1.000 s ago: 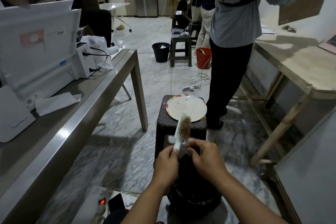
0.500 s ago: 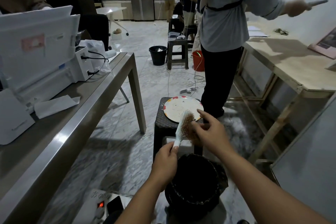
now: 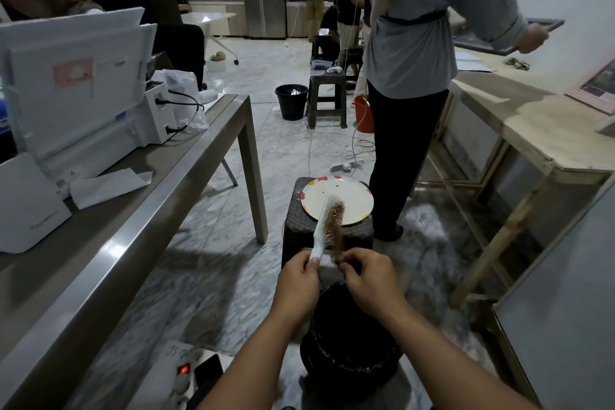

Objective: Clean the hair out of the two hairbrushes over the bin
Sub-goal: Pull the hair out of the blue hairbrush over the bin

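My left hand grips the handle of a white hairbrush, held upright above the black bin. Brown hair is matted across the bristles. My right hand pinches the lower end of that hair strip, which hangs partly peeled off the brush. The bin stands on the floor directly below both hands, lined with a dark bag. A second hairbrush does not show in this view.
A dark stool with a white plate stands just beyond the bin. A person stands to its right. A metal table with a printer runs on the left, a wooden table on the right. A power strip lies near my feet.
My right hand has dropped from the brush head to its lower end, pulling the hair strip down with it. The brush stays upright in my left hand.
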